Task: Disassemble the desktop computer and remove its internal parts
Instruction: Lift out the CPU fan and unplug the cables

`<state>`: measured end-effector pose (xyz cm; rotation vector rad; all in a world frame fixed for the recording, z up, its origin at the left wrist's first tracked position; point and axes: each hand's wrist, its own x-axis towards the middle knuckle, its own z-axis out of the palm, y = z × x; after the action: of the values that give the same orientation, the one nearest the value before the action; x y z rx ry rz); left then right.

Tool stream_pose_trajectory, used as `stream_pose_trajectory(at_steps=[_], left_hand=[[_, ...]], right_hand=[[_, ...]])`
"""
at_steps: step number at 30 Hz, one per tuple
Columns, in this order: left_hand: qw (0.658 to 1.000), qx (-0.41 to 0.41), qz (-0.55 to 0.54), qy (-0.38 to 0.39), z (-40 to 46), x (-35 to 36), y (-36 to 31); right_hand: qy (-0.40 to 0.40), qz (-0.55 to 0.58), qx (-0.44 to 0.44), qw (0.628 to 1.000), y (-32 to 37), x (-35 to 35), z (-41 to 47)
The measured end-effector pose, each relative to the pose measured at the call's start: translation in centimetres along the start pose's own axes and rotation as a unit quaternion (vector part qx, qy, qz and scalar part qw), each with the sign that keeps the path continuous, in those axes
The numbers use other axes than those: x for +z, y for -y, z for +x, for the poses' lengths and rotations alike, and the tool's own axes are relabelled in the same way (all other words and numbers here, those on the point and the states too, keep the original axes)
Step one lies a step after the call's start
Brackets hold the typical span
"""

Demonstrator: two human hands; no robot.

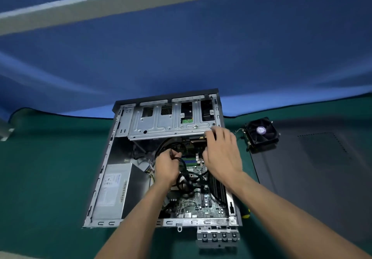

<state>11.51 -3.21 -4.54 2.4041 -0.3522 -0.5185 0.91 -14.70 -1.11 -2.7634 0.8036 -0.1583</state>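
The desktop computer (161,158) lies on its side on the green mat (50,178), side cover off, and both my hands are inside it. My left hand (166,168) pinches a black cable (174,156) between thumb and fingers, just above the motherboard (193,202). My right hand (221,154) reaches to the near edge of the silver drive cage (171,124) — its fingers are blurred, so I cannot tell whether they grip anything. The grey power supply (114,194) sits in the case's left side, touching the wall. Well apart on the right, a black cooling fan (261,133) rests at the far corner of the dark side panel (312,168) — already out of the case.
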Motion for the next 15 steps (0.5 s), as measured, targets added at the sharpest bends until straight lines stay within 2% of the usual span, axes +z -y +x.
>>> stream_pose_trajectory(at_steps=[2, 5, 8, 15], left_hand=[[0.999, 0.019, 0.033, -0.025, 1.0, 1.0, 0.1], [0.991, 0.043, 0.124, -0.038, 2.3, 2.3, 0.1], [0.973, 0.058, 0.225, -0.007, 3.3, 3.1, 0.4], [0.958, 0.039, 0.281, 0.036, 5.0, 3.0, 0.4]], right_hand=[[-0.015, 0.019, 0.027, 0.999, -0.2, 0.1, 0.7], [0.004, 0.017, 0.021, 1.000, -0.4, 0.6, 1.3], [0.022, 0.006, 0.024, 0.999, -0.4, 0.8, 1.5], [0.038, -0.013, 0.034, 0.999, -0.2, 0.8, 1.5]])
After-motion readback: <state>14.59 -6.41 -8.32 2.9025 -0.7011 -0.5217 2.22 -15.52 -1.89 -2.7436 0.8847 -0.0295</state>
